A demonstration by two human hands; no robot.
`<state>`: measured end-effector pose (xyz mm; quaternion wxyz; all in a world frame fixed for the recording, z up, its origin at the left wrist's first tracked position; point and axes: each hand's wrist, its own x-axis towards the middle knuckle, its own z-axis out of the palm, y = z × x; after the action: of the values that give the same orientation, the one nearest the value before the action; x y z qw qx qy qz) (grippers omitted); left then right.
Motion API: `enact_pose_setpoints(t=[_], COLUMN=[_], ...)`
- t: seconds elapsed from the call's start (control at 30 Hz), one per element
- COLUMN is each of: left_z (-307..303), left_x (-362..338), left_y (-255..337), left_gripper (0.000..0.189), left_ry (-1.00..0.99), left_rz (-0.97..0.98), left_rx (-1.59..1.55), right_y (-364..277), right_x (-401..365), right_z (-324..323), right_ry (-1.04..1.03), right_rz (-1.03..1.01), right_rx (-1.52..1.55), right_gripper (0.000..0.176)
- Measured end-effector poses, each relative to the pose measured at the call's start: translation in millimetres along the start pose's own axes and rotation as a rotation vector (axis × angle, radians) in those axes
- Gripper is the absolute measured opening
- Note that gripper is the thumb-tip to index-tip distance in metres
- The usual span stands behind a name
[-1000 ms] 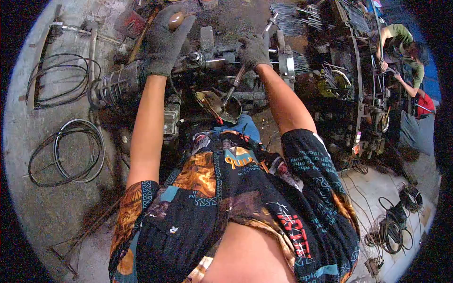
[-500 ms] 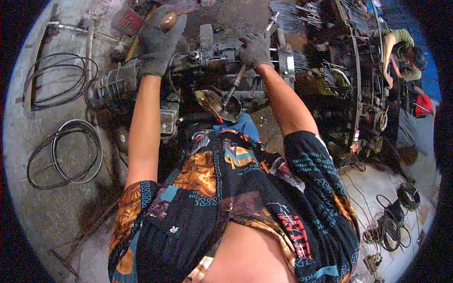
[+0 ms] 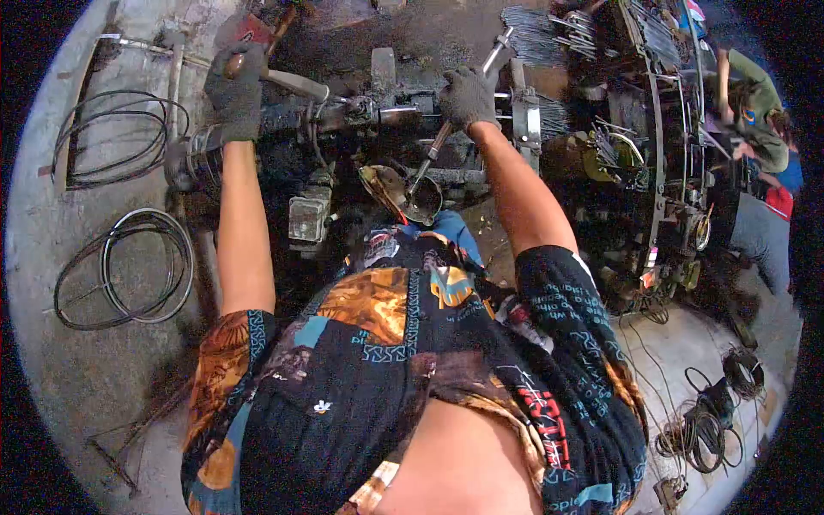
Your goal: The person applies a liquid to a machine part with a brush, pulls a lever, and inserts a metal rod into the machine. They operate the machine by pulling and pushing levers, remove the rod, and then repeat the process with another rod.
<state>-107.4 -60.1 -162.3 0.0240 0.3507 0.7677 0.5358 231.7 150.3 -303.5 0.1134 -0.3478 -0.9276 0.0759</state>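
Note:
My left hand (image 3: 233,96), in a dark grey glove, is closed around the end of a lever (image 3: 296,84). A rounded brown knob (image 3: 234,65) shows at the glove's top. The lever's grey arm slants right to the dark, greasy machine (image 3: 399,116). Gloved alike, my right hand (image 3: 469,96) wraps a shiny metal bar (image 3: 496,50) at the machine's right part. A long rod (image 3: 439,140) shows below that hand, its lower end over a round metal pan (image 3: 422,202). My fingers partly hide both grips.
Coiled cables (image 3: 120,270) lie on the floor at left. Thin metal rods (image 3: 536,39) are stacked at the upper right, with more in a yellowish container (image 3: 616,154). A long bench frame (image 3: 657,163) stands right, and another person (image 3: 755,116) bends beyond it.
My left hand has moved left and down, swinging the lever so its arm now shows. My right hand stays on the bar. The other person has shifted posture.

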Motion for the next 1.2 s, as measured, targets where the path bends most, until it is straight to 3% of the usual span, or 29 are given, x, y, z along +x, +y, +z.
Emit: enact_pose_setpoints(t=[0.03,0.1,0.17,0.23,0.3,0.33,0.47,0.53,0.57,0.63,0.7,0.77,0.83,0.87,1.03,1.1,1.2], left_z=[-3,-17,-11,-18,-23,-19,2,30,45,50,61,61,51,48,33,29,27], left_x=[-10,-53,-159,-170,-203,-209,-206,-192,-190,-184,-167,-158,-177,-178,-164,-166,-166], left_y=[16,58,-11,16,61,74,99,135,122,145,173,168,165,168,144,140,143], left_gripper=[0.015,0.024,0.030,0.029,0.028,0.028,0.028,0.030,0.028,0.026,0.021,0.020,0.023,0.027,0.044,0.050,0.044], left_ry=[-0.011,-0.196,0.077,0.060,0.008,0.006,-0.069,0.010,-0.015,-0.116,-0.274,-0.340,-0.408,-0.415,-0.537,-0.563,-0.579], left_rz=[-0.100,-0.037,-0.437,-0.422,-0.470,-0.470,-0.501,-0.334,-0.212,-0.256,0.194,0.313,-0.017,-0.147,-0.008,-0.064,-0.159], left_rx=[-0.122,-0.220,-0.913,-0.851,-0.694,-0.627,-0.749,-0.617,-0.589,-0.545,-0.008,0.085,-0.323,-0.366,-0.281,-0.292,-0.306], right_y=[0,-1,-6,-4,3,6,0,-6,-10,-15,-15,3,-3,-3,-13,-12,-10], right_x=[1,4,-1,12,3,6,4,5,4,8,-7,4,-6,-1,3,4,1], right_z=[-5,-10,-12,-8,10,12,2,-3,-5,-17,-11,7,-3,-12,-25,-25,-21], right_ry=[0.001,-0.083,0.014,0.135,-0.039,-0.050,-0.071,-0.038,-0.005,-0.040,-0.118,0.034,-0.008,-0.039,-0.008,-0.069,-0.103], right_rz=[-0.008,-0.009,-0.070,-0.117,0.013,-0.081,-0.060,-0.052,-0.037,-0.015,-0.003,-0.022,0.012,-0.021,-0.053,-0.028,-0.006], right_rx=[-0.001,0.009,0.032,0.048,0.046,0.037,-0.006,0.001,0.007,0.002,0.009,0.076,0.071,0.046,0.099,0.086,0.079], right_gripper=[0.030,0.030,0.031,0.031,0.032,0.032,0.029,0.028,0.028,0.027,0.026,0.024,0.024,0.024,0.026,0.028,0.030])
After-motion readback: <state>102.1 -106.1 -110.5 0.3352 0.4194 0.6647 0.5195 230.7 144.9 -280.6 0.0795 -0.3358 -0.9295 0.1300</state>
